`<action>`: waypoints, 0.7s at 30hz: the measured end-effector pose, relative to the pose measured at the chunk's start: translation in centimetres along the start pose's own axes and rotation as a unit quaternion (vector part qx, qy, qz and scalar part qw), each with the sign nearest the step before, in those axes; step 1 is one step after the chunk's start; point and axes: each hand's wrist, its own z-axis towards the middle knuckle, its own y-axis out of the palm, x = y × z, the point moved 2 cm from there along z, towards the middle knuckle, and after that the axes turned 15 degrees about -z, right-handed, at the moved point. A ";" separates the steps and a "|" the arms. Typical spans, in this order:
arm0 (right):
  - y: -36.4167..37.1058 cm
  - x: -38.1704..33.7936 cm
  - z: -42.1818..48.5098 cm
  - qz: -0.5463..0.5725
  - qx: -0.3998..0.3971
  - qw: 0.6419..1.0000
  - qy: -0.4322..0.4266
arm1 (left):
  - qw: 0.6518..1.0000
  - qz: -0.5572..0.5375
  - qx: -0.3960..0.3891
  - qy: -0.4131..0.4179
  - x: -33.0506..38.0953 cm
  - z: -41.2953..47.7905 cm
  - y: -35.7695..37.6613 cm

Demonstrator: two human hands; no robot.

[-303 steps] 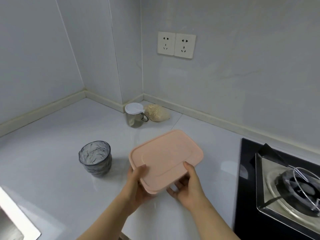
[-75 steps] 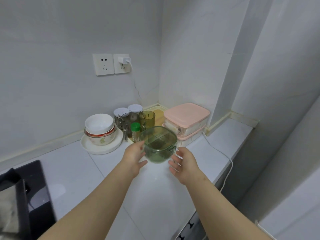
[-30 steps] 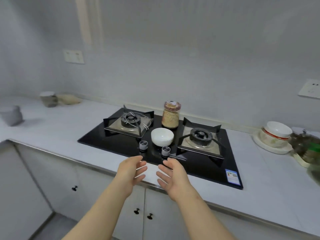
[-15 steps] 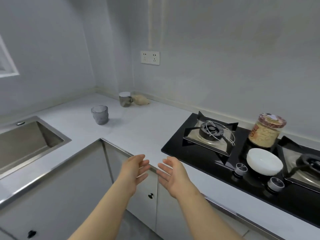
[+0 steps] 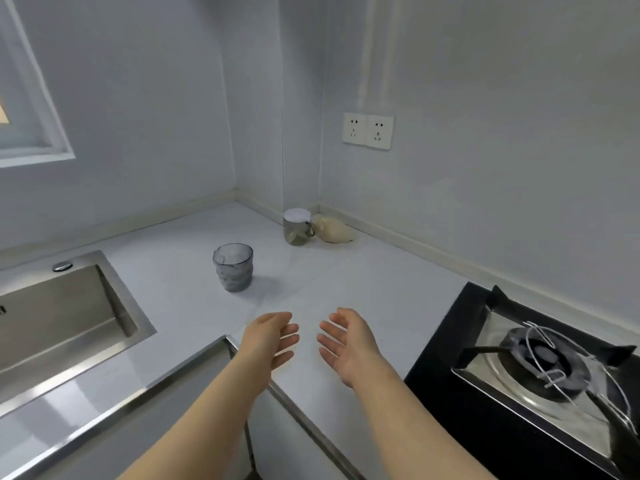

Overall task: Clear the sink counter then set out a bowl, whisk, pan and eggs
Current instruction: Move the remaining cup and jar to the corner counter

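Left hand [image 5: 270,337] and right hand [image 5: 349,341] hover over the counter [image 5: 346,282] corner, empty, palms facing, fingers loosely spread. Beyond them stand a gray cup [image 5: 233,271], a lidded jar [image 5: 296,226] and a pale bag [image 5: 334,229] touching it. The sink [image 5: 62,317] lies left. The whisk [image 5: 557,375] lies across the stove [image 5: 450,344] burner at right, handle toward the near right.

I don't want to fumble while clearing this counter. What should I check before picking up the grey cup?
1. Left hand free: ok, open, holding nothing.
2. Right hand free: ok, open, holding nothing.
3. Grey cup upright: ok, standing apart from other things.
4. Cup empty: cannot tell.
5. Counter cleared: not ok, lidded mug and beige bag sit side by side in the corner.
6. Whisk located: ok, lying on the stove burner.
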 end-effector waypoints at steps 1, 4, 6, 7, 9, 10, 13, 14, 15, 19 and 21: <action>0.2 -0.6 1.1 0.000 -0.002 1.000 0.002 | 1.000 0.004 0.005 0.002 0.5 1.0 0.4; 1.2 -3.8 5.6 -0.012 -0.010 1.000 0.009 | 1.000 0.008 0.011 0.011 2.7 5.4 2.4; 1.7 -5.1 7.8 -0.017 -0.009 1.000 0.012 | 1.000 0.005 0.013 0.009 3.5 7.5 3.2; 2.0 -5.7 9.0 -0.019 -0.011 1.000 0.016 | 1.000 0.008 0.015 0.009 3.9 8.6 3.5; 2.4 -6.3 10.9 -0.027 -0.016 0.999 0.024 | 0.999 0.027 0.023 0.021 4.8 10.3 3.8; 2.6 -6.6 11.9 -0.031 -0.018 0.999 0.029 | 0.998 0.036 0.027 0.037 5.5 11.3 3.9; 3.1 -7.4 14.7 -0.029 -0.013 0.999 0.039 | 0.987 0.100 0.026 0.119 7.6 13.7 3.6; 3.2 -7.7 15.4 -0.027 -0.012 0.999 0.039 | 0.973 0.161 0.031 0.165 8.2 14.5 3.2; 3.4 -7.9 16.0 -0.026 -0.010 0.999 0.040 | 0.943 0.245 0.049 0.220 8.8 15.1 2.6; 5.5 -8.7 18.2 -0.024 -0.004 0.999 0.048 | 0.781 0.507 0.144 0.334 11.3 18.4 -0.2; 6.8 -8.8 19.2 -0.024 -0.004 0.998 0.051 | 0.769 0.568 0.141 0.257 11.9 20.5 -1.8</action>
